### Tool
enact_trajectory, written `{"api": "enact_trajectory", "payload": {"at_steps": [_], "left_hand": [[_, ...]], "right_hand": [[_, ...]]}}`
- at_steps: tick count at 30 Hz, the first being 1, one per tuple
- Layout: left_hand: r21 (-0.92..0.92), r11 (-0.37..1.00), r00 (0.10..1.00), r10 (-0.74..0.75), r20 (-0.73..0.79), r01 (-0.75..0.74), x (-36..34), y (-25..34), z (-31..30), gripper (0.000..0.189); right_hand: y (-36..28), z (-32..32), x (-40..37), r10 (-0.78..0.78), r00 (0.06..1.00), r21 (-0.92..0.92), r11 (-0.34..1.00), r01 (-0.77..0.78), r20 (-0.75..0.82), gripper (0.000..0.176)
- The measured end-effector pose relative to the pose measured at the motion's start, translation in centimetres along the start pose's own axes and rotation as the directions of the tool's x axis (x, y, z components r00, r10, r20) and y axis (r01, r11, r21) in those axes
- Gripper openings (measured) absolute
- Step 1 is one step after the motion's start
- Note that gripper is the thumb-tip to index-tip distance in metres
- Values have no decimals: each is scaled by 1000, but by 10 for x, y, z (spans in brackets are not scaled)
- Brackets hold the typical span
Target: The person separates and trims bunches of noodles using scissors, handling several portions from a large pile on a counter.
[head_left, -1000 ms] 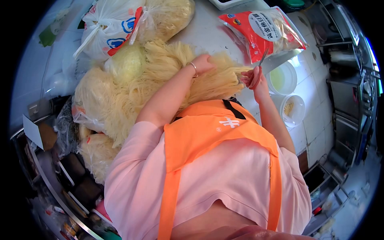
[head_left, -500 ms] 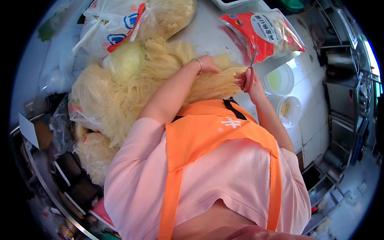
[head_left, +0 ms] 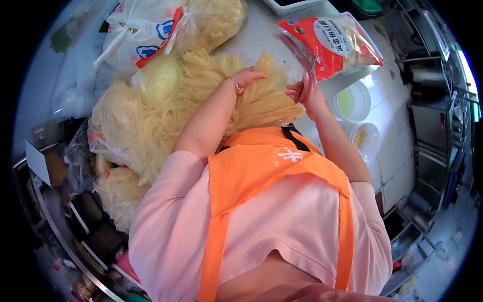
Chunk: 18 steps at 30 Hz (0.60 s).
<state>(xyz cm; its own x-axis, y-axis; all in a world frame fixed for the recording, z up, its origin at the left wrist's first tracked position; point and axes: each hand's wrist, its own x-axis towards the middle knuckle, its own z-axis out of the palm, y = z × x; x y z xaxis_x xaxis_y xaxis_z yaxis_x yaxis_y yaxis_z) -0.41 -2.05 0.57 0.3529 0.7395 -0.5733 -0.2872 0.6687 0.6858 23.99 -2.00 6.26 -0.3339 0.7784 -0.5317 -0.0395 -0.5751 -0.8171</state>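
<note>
A large heap of pale yellow, stringy strands (head_left: 201,75) spreads over the table in front of the orange apron. My left hand (head_left: 248,78), with a bracelet at its wrist, is over the heap, fingers extended toward the right and nothing visible in them. My right hand (head_left: 308,95) grips red-handled scissors (head_left: 306,88) just right of the heap, blades pointing up and away. Beyond the blades lies a red and white printed bag (head_left: 334,45).
Knotted white plastic bags (head_left: 138,38) and a clear bag of strands (head_left: 216,22) stand at the back left. Two white buckets (head_left: 354,100) (head_left: 371,142) are at the right. Metal shelving (head_left: 430,126) lies farther right.
My left hand has moved left and slightly up, off the strands near the scissors. My right hand has shifted slightly left and up with the scissors. The strands' right end now lies spread out.
</note>
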Motion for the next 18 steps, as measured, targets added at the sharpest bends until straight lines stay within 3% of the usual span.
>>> {"api": "enact_trajectory", "payload": {"at_steps": [4,7,9,13,15,18], "left_hand": [[-38,999,999,-23,26,24,-2,2,2,38],[-30,1000,999,-4,-33,3,-11,9,11,40],[-39,999,999,-19,-40,17,-14,11,14,40],[-107,994,999,-40,-9,39,-6,4,5,41],[-108,994,999,-33,-19,30,-4,2,2,40],[-124,992,1000,-15,-26,11,-3,1,1,41]], "right_hand": [[-11,9,26,98,994,209,974,-87,-45,61],[-26,4,51,148,978,75,988,-138,-147,65],[-33,-12,74,96,989,-293,948,-125,-113,67],[-33,-18,102,190,981,-376,913,-160,46,61],[-27,-8,108,260,960,-501,847,-175,103,50],[-26,13,103,318,948,-458,844,-278,10,50]]}}
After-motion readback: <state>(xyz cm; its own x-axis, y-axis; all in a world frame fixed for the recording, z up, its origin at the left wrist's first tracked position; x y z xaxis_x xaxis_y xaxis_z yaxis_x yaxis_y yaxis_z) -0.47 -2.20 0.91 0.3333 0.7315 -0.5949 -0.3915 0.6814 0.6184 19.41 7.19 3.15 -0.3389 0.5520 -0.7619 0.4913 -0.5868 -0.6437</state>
